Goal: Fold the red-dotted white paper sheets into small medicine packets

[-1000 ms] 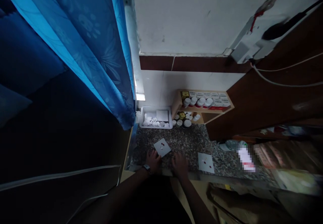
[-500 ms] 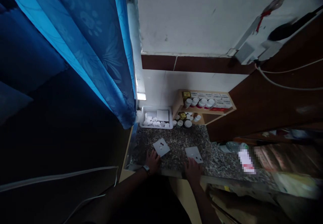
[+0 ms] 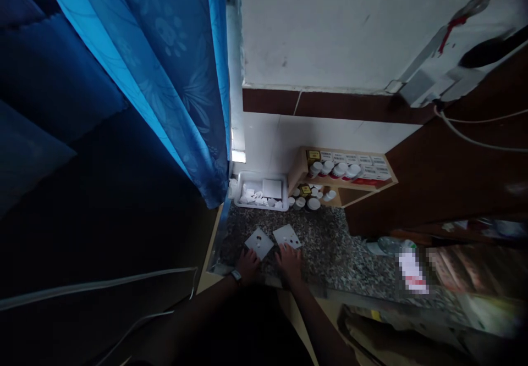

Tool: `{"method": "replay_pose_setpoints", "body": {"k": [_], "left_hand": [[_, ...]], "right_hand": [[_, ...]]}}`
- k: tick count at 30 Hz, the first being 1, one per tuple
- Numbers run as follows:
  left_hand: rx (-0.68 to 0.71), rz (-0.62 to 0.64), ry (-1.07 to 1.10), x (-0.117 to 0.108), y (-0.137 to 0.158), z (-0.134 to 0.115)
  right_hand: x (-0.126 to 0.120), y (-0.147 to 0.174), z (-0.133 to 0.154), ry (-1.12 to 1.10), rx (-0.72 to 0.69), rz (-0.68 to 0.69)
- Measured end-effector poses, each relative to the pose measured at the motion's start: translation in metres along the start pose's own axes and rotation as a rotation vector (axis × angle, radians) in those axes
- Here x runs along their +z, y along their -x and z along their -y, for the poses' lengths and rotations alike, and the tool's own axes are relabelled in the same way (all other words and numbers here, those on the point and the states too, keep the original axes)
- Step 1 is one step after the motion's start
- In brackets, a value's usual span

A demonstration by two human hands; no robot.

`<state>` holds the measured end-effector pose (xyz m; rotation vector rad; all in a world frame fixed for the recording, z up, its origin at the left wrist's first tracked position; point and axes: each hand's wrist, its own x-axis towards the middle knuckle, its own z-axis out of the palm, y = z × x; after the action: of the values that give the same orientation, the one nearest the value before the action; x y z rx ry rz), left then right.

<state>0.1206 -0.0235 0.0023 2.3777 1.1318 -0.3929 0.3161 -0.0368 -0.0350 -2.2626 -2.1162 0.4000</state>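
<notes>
Two white paper squares lie side by side on the speckled stone counter, each with a few small dark and white pills on it. My left hand rests at the lower edge of the left paper square, fingers stretched out and touching it. A watch sits on that wrist. My right hand lies with its fingers spread flat over the lower edge of the right paper square. Neither hand grasps anything. Both look open, though the dim light hides detail in the fingers.
Behind the papers stands a clear plastic tray of white papers. Right of it, a wooden shelf holds white-capped bottles and boxes. A blue curtain hangs at left. A plastic bottle lies farther right on the counter.
My right hand has slid the right paper square leftward across the counter, close to the left one. The left hand stays by its paper. The view has shifted slightly.
</notes>
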Motion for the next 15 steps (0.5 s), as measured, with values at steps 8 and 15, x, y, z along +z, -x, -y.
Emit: {"method": "replay_pose_setpoints", "body": {"k": [8, 15], "left_hand": [[0.003, 0.015, -0.025, -0.001, -0.001, -0.002], [0.029, -0.044, -0.015, -0.002, -0.005, 0.002]], "right_hand": [[-0.01, -0.004, 0.02, -0.024, -0.096, 0.026], [-0.003, -0.017, 0.045, -0.031, -0.392, 0.068]]}}
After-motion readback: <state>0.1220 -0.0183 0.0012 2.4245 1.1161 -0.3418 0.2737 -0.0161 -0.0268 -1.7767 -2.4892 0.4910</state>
